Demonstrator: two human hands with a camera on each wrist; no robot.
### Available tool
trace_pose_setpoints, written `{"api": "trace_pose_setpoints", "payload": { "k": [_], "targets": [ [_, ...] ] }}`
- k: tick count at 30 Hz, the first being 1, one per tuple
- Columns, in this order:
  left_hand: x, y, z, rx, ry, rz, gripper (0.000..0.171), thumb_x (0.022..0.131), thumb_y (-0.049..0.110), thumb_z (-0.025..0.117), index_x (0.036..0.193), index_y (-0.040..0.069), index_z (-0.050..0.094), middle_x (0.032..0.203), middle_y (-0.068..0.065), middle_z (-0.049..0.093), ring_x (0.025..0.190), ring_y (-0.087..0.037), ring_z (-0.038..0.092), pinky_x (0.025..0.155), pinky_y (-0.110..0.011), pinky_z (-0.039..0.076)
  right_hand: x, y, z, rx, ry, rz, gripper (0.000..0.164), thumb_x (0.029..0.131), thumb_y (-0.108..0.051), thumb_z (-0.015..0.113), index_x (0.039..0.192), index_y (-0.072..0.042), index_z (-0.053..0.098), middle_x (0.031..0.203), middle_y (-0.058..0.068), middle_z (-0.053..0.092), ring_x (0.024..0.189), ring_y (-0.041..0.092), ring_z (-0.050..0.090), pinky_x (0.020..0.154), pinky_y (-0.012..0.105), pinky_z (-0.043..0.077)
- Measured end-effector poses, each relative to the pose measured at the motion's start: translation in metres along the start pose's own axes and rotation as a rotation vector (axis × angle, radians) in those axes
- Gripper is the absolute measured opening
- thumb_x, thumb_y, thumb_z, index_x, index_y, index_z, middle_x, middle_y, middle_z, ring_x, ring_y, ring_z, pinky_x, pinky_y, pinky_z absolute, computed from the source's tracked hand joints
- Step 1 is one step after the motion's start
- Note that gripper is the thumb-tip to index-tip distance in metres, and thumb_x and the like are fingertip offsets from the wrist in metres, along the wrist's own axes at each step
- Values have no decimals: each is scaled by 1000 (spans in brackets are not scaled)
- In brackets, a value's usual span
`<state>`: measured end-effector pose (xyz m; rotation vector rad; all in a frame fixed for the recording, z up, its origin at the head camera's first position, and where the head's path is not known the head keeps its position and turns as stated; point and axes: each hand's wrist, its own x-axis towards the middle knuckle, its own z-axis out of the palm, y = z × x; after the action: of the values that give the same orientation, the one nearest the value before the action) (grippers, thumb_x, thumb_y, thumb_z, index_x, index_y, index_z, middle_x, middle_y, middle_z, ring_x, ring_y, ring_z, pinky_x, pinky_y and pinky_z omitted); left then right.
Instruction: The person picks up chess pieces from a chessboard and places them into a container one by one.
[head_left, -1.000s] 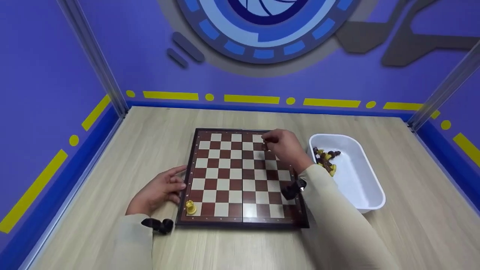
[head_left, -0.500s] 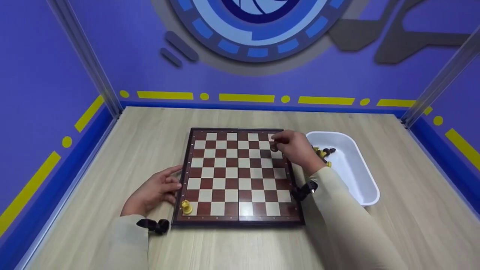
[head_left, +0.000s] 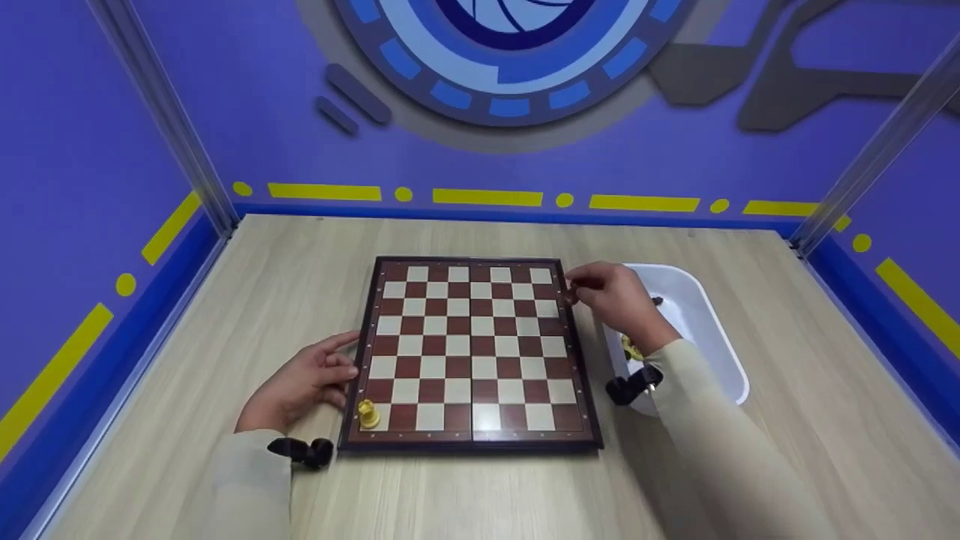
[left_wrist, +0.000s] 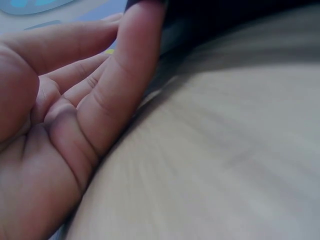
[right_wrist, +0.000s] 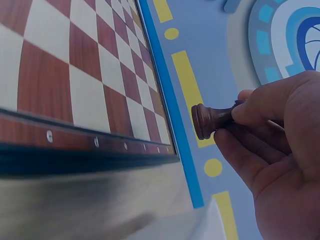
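My right hand (head_left: 619, 304) pinches a dark brown chess piece (right_wrist: 214, 119) between thumb and fingers. In the right wrist view its round base points left and the fingers cover its top. That hand is just past the far right edge of the chessboard (head_left: 459, 349), overlapping the white tub in the head view. Along the board's left side, my left hand (head_left: 300, 379) rests with relaxed fingers, the fingertips right at the dark edge. A yellow rook (head_left: 367, 414) stands upright on the near left corner square.
To the right of the board sits a white plastic tub (head_left: 729, 346). Yellow chess pieces (head_left: 630, 349) and dark ones lie in it, partly hidden by my right hand. Blue panels (head_left: 487, 161) enclose the back and sides of the wooden table (head_left: 300, 277).
My right hand has moved right with the dark chess piece, from over the far right squares to outside the board's edge. My left hand stays by the board, and the head view has shifted slightly.
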<state>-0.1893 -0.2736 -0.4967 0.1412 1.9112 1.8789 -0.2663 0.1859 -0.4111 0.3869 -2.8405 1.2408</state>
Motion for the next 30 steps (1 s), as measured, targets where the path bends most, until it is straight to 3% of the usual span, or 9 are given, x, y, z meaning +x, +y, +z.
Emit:
{"api": "trace_pose_setpoints", "payload": {
  "k": [7,13,15,20,27,30],
  "targets": [
    [0,1,1,2,9,2,75,92,8,64,154,8,22,87,3,57,65,-10,60,56,-29,59,-9,7,-14,25,-10,41,27,94,-5,57,119,-5,66,102,12,73,94,22,70,82,35,55],
    [0,0,1,-13,7,-3,77,92,8,64,155,8,20,88,3,57,66,-9,60,58,-30,59,-15,14,-26,-15,0,68,27,95,-9,57,119,-10,67,102,10,73,87,24,66,64,31,52],
    [0,0,1,-10,9,-4,77,92,8,64,155,8,20,88,4,58,67,-9,60,58,-30,59,-17,16,-29,-26,6,67,27,95,-9,56,120,-9,67,104,11,72,87,25,66,64,28,51],
    [0,-1,1,2,5,-2,77,92,10,64,155,9,20,89,3,58,68,-10,61,58,-31,59,-22,22,-38,-48,35,51,28,93,-8,58,120,-7,67,105,13,72,92,23,68,71,27,53],
    [1,-1,1,6,5,-2,77,92,9,65,155,9,21,90,1,59,66,-10,61,58,-31,59,-30,32,-53,-42,47,82,30,93,-5,57,121,-4,66,115,14,68,103,25,65,89,39,54],
    [1,-1,1,-3,7,-6,77,92,9,65,155,9,20,89,2,59,67,-10,61,58,-31,59,-33,36,-58,-34,43,86,30,93,-4,56,122,-3,65,118,15,66,104,26,63,87,35,54]
  ]
}}
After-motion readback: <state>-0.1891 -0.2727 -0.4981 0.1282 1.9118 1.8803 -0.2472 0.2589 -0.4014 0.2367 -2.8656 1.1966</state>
